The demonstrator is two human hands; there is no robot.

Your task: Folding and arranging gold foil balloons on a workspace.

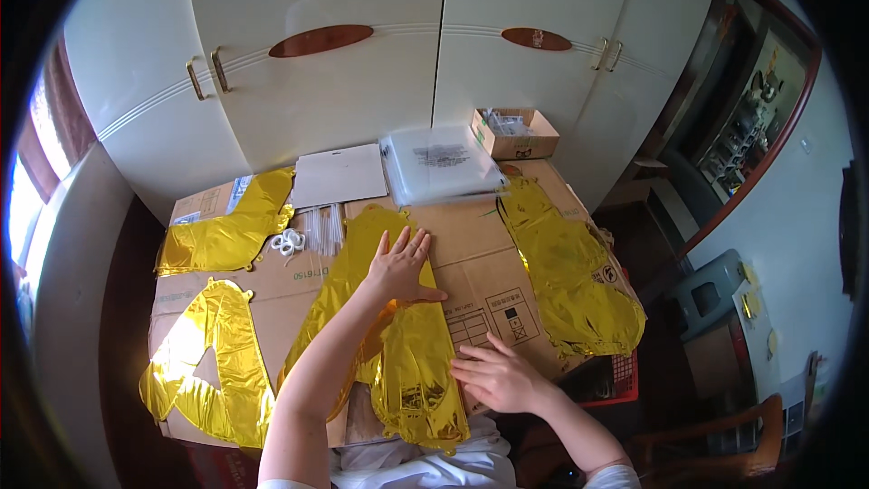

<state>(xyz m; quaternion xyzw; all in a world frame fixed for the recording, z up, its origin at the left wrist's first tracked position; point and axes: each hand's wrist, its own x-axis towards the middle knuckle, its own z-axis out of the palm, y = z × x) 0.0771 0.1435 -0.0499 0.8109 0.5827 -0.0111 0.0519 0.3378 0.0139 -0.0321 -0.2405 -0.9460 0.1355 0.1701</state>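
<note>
A flat gold foil balloon (pixel 412 358) lies in the middle of the cardboard, its two legs pointing toward me. My left hand (pixel 400 269) rests palm down on its upper part, fingers spread and empty. Beside the balloon's right edge, lower down, is my right hand (pixel 493 374). Its fingers are stretched out, with the tips at the foil's edge; whether they touch it I cannot tell. Another flat gold balloon with a triangular opening (pixel 240 335) lies at the near left. A third gold balloon (pixel 226 234) sits at the far left, and one more gold balloon (pixel 579 281) on the right.
Flattened cardboard (pixel 471 263) covers the table. Along its back are a pale card sheet (pixel 339 178), a stack of clear plastic bags (pixel 444 161) and a small box (pixel 529 142) of packets. Clear straws (pixel 324 230) lie by white ribbon rolls (pixel 288 241). White cabinets (pixel 317 100) stand behind.
</note>
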